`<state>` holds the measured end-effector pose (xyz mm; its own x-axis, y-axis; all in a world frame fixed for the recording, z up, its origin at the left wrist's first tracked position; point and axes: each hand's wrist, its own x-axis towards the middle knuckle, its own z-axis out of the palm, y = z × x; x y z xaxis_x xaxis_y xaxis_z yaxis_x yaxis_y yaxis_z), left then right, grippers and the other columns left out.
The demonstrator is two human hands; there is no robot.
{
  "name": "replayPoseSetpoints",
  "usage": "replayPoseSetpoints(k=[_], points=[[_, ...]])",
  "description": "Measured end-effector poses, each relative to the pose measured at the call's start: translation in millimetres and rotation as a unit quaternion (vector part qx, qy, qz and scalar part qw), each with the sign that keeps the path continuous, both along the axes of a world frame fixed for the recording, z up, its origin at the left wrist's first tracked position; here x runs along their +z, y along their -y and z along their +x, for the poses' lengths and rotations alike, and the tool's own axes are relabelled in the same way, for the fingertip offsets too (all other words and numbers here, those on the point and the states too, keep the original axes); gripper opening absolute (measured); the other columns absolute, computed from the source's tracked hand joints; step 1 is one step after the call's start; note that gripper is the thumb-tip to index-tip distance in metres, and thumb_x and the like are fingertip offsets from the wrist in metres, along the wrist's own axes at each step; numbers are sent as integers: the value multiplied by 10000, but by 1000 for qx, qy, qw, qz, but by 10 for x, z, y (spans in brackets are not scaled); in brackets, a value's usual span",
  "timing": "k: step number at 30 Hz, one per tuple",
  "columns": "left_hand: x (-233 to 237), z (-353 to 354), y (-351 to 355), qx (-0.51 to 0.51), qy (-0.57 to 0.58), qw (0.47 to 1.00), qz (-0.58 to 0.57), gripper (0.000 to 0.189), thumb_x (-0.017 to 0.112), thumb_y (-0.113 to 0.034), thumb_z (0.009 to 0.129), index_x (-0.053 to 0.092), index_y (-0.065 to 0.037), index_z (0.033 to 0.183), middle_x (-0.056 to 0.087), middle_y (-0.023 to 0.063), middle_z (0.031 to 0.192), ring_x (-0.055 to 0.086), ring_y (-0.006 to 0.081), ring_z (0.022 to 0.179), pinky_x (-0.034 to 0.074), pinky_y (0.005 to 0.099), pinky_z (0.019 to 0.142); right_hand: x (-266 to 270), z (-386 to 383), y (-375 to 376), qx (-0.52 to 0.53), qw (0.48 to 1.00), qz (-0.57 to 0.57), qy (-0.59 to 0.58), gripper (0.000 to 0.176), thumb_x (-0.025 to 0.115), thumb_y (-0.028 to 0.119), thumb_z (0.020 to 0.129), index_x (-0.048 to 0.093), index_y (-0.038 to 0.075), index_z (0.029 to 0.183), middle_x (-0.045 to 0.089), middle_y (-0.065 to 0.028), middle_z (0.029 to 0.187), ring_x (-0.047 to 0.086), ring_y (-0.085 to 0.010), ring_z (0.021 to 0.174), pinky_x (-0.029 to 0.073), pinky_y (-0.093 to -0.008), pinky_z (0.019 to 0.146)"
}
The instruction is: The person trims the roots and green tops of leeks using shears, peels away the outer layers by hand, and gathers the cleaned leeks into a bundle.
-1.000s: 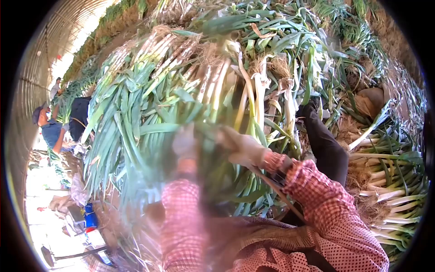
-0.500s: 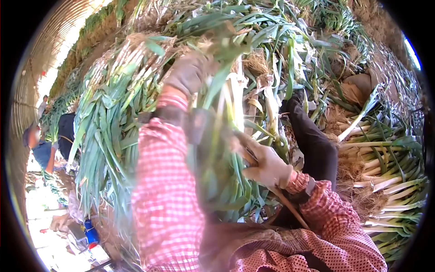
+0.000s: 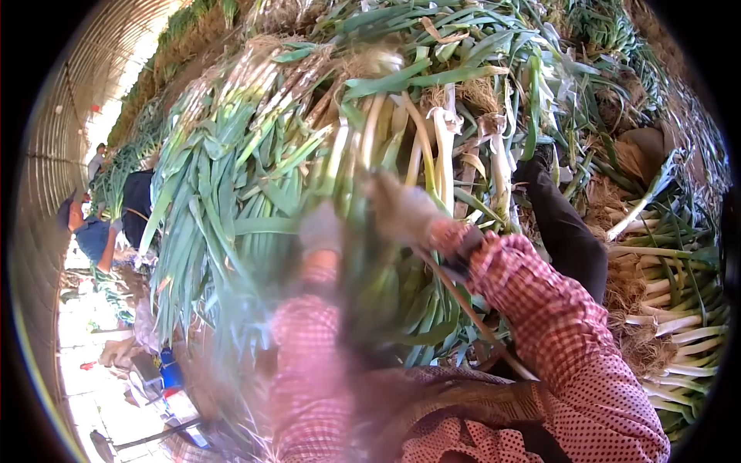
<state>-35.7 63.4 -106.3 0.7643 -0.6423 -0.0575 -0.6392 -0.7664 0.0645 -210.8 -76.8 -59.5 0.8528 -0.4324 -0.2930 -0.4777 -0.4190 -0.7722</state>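
Both gloved hands are over a large heap of leeks (image 3: 208,193) with white stalks and long green leaves. My left hand (image 3: 320,231) is smeared by motion, low over the leaves at the centre, and its fingers cannot be made out. My right hand (image 3: 405,208) reaches in from the right over the pale stalks (image 3: 444,154), blurred at the fingertips. A thin brown stick (image 3: 478,328) runs from beneath it down toward my lap. Whether either hand grips leaves is hidden by the blur.
Trimmed leeks (image 3: 679,332) with roots lie in a row at the right, beyond my dark-clad leg (image 3: 567,231). Another person (image 3: 96,235) is at the far left. A blue object (image 3: 170,369) lies among litter at the lower left. A curved wall (image 3: 46,177) stands behind.
My left hand has come down from the root end to the leaves. My right hand has moved up and left. The view has shifted slightly.
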Motion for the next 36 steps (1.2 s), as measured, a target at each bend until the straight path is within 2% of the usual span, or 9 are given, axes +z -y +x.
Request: replayPoseSetpoints(k=[1,9,18,25,26,29,32,35,36], points=[[110,-45,108,15,-31,999,42,318,681,-343,849,727,-78,1020,723,194,1045,687,382,1008,527,437,915,268,7,60,-41,998,15,-40,675,621,160,921,293,67,1503,646,-200,1164,697,-295,901,596,-333,749],[207,47,134,-52,-213,975,-28,398,699,-358,825,716,22,945,704,262,927,695,381,895,527,441,800,220,-779,-318,38,994,91,43,942,682,123,788,188,103,1590,682,-223,1064,701,-307,988,569,-391,861],[183,-151,-280,-119,-174,965,-158,306,591,-235,904,626,59,830,613,208,689,586,294,610,479,410,634,154,-864,-334,-31,993,75,87,922,670,168,763,243,79,1575,688,-254,1061,687,-377,1022,535,-419,910],[321,-289,-464,-97,-177,966,-162,292,591,-226,918,612,45,813,605,226,699,589,334,631,474,414,633,18,112,212,-136,988,19,73,736,641,172,789,358,16,1450,683,-276,1045,667,-446,1018,530,-478,910],[375,-289,-493,-39,-213,972,-89,399,576,-377,903,708,-45,1082,687,280,1052,636,482,1019,499,524,892,0,139,250,-138,988,30,68,749,644,174,790,352,20,1463,684,-275,1050,666,-445,1024,532,-473,909],[446,-316,-577,-64,-219,970,-83,384,565,-346,909,702,-40,1096,684,283,1042,631,491,1004,499,528,883,-50,-100,171,-87,990,24,106,783,651,179,795,334,28,1495,682,-267,1073,664,-439,1033,535,-461,906],[334,-308,-686,-65,-280,953,-99,367,553,-318,919,699,-40,1109,694,271,1012,655,466,972,509,517,866,50,-257,170,-68,991,36,107,824,667,186,790,316,43,1521,677,-257,1099,664,-431,1034,533,-456,910],[249,-334,-761,-53,-374,908,-183,241,582,-197,962,671,17,896,596,-8,732,531,100,679,449,273,637,21,-237,203,-97,988,59,102,850,676,175,781,305,55,1536,675,-243,1106,670,-409,1021,537,-450,906],[237,-304,-752,-58,-357,921,-144,231,574,-185,961,678,16,914,617,9,760,543,110,681,460,276,651,19,-215,225,-70,990,48,112,850,674,171,783,302,54,1538,676,-243,1105,674,-403,1016,541,-446,900]])
